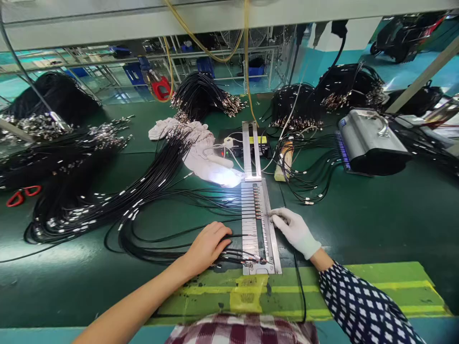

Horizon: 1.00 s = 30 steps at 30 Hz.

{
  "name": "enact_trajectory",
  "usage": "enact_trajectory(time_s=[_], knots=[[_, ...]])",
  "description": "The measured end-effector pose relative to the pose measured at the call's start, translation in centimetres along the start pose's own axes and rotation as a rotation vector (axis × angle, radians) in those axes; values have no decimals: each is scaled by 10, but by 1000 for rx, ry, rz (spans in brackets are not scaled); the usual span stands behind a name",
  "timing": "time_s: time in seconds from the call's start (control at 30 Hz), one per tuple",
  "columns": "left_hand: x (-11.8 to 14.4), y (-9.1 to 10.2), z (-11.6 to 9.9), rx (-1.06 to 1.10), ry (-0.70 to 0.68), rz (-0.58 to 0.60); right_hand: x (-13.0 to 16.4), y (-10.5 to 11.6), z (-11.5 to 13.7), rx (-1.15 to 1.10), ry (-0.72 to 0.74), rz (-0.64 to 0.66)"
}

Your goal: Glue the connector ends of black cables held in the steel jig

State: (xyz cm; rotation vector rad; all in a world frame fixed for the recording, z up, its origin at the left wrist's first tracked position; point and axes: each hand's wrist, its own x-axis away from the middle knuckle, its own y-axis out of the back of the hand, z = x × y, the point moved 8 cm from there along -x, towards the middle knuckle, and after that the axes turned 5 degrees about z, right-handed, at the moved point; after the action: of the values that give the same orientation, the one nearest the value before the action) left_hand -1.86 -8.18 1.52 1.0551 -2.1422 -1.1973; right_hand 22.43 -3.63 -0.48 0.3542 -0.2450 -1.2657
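A slotted metal fixture (250, 239) lies lengthwise before me, with several black cables (204, 197) running into its slots from the left. Copper-coloured cable tips (257, 203) sit in a row along its upper part. My bare left hand (210, 246) curls over a bundle of black cables beside the fixture's lower left edge. The loose ends of that bundle (247, 257) rest across the fixture's lower slots. On the other side, my right hand (296, 231), in a white glove, has its fingertips pinched together at the fixture's right edge; whatever lies between them is hidden.
A lit lamp (229, 177) shines beside the fixture's upper part, near a white cloth (195, 143). Behind stands a black box (227, 138). Cable heaps (206, 93) line the back. A silver machine (373, 138) stands right, red-handled scissors (23, 195) lie left.
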Motion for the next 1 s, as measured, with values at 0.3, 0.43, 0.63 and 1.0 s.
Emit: enact_trajectory(time_s=[0.3,0.43,0.63,1.0], knots=[[-28,16,-14,83,-115,-215,-1,0,4,18,6,-5],[-45,4,-12,-53,-137,-228,0,0,8,32,24,6],[-49,-5,-10,-87,-161,-219,0,0,10,70,39,3],[-51,-4,-8,-65,-143,-156,1,0,11,108,31,24]])
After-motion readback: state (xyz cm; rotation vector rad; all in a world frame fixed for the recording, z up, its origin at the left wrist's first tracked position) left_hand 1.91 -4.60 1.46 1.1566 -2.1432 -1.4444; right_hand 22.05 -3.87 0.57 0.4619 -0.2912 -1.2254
